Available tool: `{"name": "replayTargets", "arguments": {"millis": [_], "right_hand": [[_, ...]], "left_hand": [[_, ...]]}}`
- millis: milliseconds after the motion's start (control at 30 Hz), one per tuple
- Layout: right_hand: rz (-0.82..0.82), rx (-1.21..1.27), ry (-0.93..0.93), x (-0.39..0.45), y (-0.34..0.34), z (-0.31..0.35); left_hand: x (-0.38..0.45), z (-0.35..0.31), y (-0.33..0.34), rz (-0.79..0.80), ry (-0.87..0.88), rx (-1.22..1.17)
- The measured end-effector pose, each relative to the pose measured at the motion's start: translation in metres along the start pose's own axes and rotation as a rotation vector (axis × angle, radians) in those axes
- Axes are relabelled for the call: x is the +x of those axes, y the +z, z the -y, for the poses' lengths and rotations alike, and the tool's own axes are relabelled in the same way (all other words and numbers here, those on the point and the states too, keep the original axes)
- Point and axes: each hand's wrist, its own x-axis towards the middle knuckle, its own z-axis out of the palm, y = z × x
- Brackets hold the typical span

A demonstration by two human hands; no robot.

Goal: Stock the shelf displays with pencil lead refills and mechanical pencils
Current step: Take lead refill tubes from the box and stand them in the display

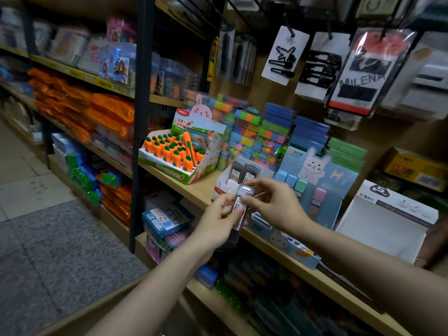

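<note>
Shelf (201, 187): wooden board in a dark metal frame, running in front of you from centre left to lower right; it carries every display listed below.

White display box (385, 226): at your right on the shelf, open-topped, marked "M&G" with a large "5" on its back panel.

Carrot display box (169, 170): at your left on the shelf, white and green, with an "M&G" tag and a bunny header card; rows of orange carrot-shaped items stand in it. The other printed characters are too small to read.

Blue bunny display (317, 185): between the two boxes, holding pastel erasers in blue, green and pink.

Hanging hair-clip cards (286, 55): on pegs above; one clear pack reads "MILENA".

Lead refill display box (230, 184): small and white, just behind your hands; two dark refill tubes stand upright in it, labels blurred.

Pencil lead refill case (240, 209): dark with a clear cap, label reading "0.7", held in the air just before the shelf edge.

Left hand (218, 220): your fingers curl round the case's lower body.

Right hand (274, 202): your thumb and fingertips pinch the case's upper end at the clear cap.
</note>
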Motion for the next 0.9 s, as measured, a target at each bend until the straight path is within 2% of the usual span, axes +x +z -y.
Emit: {"name": "replayTargets", "arguments": {"millis": [100,200,267,367,500,600,767,900], "right_hand": [[0.027,0.013,0.022,0.010,-0.013,0.003],[-0.166,0.010,0.015,0.033,-0.037,0.003],[-0.327,-0.085,-0.007,0.050,-0.049,0.002],[-0.398,-0.185,-0.032,0.070,-0.049,-0.002],[-0.375,-0.310,-0.080,0.088,-0.031,-0.015],[-0.339,-0.322,-0.074,0.095,-0.021,-0.021],[-0.261,-0.432,-0.092,0.100,-0.012,-0.028],[-0.222,-0.621,-0.054,0.101,-0.006,-0.034]], "left_hand": [[0.004,-0.001,-0.002,-0.067,0.016,0.218],[0.009,0.000,-0.011,-0.158,0.103,0.621],[0.013,0.000,-0.019,-0.135,0.201,0.889],[0.023,0.001,-0.030,-0.049,0.259,1.115],[0.031,0.009,-0.038,0.012,0.215,1.209],[0.033,0.012,-0.039,-0.002,0.251,1.227],[0.034,0.011,-0.036,0.002,0.259,1.180],[0.033,0.012,-0.034,0.000,0.258,1.149]]}}
